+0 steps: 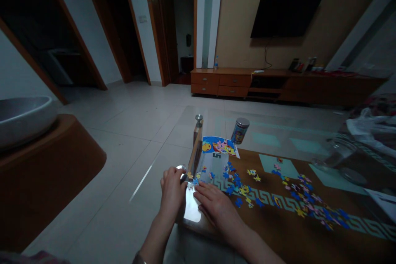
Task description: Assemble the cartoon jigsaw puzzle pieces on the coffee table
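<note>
My left hand [172,189] rests at the near left corner of a glass-topped table [309,239], its fingers curled down against the edge, and what it holds is hidden. My right hand [216,204] lies flat on the table beside it, fingers stretched toward a small puzzle piece [190,185] between the two hands. Just beyond the hands lies a printed sheet [216,152] with a cartoon picture. Several loose puzzle pieces [238,183] are scattered right of it.
A round tin [240,130] stands behind the sheet. More pieces [312,204] spread across the table's right side, with a glass jar [335,157] and plastic bag [371,126] beyond. A wooden stand with a basin [21,117] is at left. Tiled floor lies ahead.
</note>
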A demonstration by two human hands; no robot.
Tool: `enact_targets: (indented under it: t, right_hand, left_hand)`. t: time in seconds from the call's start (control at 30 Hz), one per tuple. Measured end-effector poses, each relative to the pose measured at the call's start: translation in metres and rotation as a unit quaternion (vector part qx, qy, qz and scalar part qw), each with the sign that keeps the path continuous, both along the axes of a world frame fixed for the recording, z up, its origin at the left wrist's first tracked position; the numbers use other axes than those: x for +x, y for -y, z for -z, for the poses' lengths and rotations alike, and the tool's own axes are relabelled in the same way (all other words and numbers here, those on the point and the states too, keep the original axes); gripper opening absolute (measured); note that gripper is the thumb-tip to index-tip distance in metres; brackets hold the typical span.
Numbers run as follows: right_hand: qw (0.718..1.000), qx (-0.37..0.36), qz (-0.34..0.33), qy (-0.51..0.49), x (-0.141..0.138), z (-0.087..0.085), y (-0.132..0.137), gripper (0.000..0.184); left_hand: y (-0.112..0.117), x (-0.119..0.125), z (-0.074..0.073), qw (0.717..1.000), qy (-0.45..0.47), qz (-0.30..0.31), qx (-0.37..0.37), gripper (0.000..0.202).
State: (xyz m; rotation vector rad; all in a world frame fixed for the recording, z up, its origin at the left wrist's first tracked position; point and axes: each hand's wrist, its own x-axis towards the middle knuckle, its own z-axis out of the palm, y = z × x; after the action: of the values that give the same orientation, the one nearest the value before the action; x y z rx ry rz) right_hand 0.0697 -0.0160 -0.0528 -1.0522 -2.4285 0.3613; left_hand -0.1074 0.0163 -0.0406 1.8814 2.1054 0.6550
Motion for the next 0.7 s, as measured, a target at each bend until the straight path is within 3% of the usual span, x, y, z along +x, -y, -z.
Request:
enact_targets:
  t: [0.23,0.37,0.53,0.7]
  right_hand:
    - [0.998,0.035,0.039,-0.021,0.022,-0.001,-0.012,0.027]
    - [0.999,0.037,0.024,-0.018,0.008,0.000,-0.009,0.032]
    - [1.000,-0.013,-0.012,0.011,-0.009,0.001,-0.009,0.041]
    - [1.000,-0.014,-0.004,-0.009,0.018,0.001,-0.010,0.031]
  left_hand:
    - [-0.002,0.010,0.002,0.999,-0.009,0.027,-0.017,0.025]
    - [-0.002,0.009,0.003,1.000,-0.009,0.024,-0.015,0.023]
    - [-0.005,0.011,0.001,1.000,-0.013,0.021,-0.011,0.020]
    - [-0.010,0.016,-0.001,0.999,-0.019,0.038,-0.014,0.015]
